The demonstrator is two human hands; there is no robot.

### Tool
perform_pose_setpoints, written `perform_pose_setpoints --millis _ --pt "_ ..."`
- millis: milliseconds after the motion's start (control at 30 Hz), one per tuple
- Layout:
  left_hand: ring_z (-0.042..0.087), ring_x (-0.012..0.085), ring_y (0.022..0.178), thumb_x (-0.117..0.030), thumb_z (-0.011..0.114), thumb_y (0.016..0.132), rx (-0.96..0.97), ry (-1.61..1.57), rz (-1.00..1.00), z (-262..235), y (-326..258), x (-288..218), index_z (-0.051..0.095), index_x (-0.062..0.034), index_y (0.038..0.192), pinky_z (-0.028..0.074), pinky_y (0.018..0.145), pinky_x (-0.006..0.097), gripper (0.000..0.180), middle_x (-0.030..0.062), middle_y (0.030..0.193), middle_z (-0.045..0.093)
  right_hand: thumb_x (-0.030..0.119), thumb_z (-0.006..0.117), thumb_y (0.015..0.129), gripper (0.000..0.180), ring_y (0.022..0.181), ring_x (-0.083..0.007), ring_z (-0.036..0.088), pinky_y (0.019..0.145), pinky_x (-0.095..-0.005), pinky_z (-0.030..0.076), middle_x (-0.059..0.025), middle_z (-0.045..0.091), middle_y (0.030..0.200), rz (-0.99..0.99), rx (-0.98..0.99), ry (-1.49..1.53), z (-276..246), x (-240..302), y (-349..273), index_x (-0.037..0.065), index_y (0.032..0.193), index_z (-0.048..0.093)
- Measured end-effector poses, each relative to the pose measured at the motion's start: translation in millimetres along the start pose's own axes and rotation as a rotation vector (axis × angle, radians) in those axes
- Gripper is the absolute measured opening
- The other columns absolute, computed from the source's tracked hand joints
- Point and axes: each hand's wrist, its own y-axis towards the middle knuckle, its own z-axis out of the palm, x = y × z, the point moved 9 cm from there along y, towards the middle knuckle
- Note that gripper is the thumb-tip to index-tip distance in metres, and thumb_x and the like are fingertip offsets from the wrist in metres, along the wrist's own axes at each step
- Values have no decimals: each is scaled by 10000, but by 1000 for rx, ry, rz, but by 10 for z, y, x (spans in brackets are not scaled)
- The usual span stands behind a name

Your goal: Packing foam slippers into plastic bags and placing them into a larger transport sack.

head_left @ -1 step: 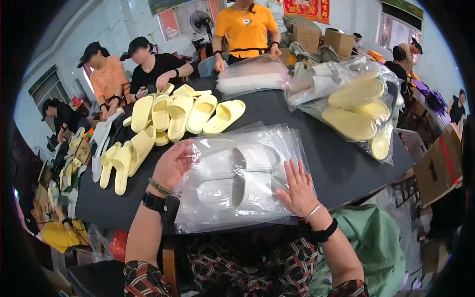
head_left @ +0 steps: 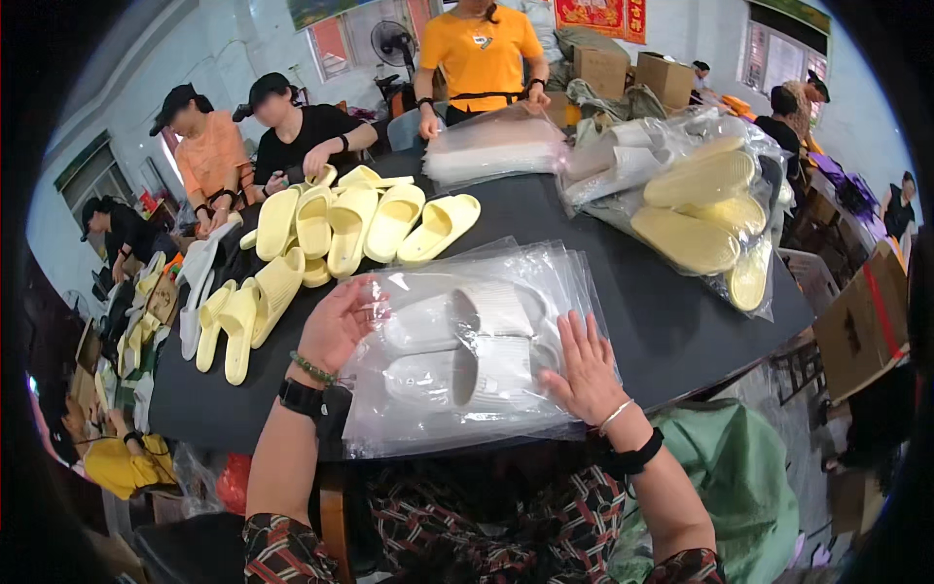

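Item: bagged white slippers (head_left: 457, 355), frame centre; light, slippery film (we judge). Left hand (head_left: 336, 326) fingers pinch the bag edge; right hand (head_left: 587, 370) lies flat, fingers spread.

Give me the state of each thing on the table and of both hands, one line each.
White slippers: a pair, side by side inside a clear bag.
Clear bags: flat stack under the pair.
Left hand: gripping the bag's left edge.
Right hand: flat, fingers spread, pressing the bag.
Loose yellow slippers: unbagged, piled at the table's left.
Bagged yellow slippers: heaped in a big clear sack.
Black table: bearing everything.
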Motion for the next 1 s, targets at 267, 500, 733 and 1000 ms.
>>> perform_pose_setpoints --millis 267,500,733,1000 --pt "652 377 1040 -548 278 1025 -74 -320 -267 -209 -248 602 409 -75 1442 548 898 426 644 286 1367 506 587 445 960 833 1490 -432 93 1146 -605 166 -233 158 1601 -40 -65 74 -298 156 -118 67 1553 178" --pt "675 334 1031 -151 492 959 -12 44 -340 -555 -354 728 477 26 1349 595 683 273 428 260 1274 596 675 505 888 989 1485 -423 135 1162 -583 167 -251 208 1580 -80 190 -37 169 13 -333 13 1541 171" --pt "626 193 1090 -7 719 805 500 691 -91 103 -281 381 394 -19 1471 520 909 304 742 148 1367 557 579 523 937 847 1438 -426 271 1141 -521 276 -262 318 1528 -106 203 -97 -241 -53 151 -6 1500 282" --pt "600 393 1158 -245 750 847 488 -352 -527 387 -364 588 240 -90 1548 533 915 394 880 285 1448 430 189 691 865 585 1155 -400 568 987 -424 468 -268 566 1254 212 189 254 -75 -661 801 -32 1352 452"
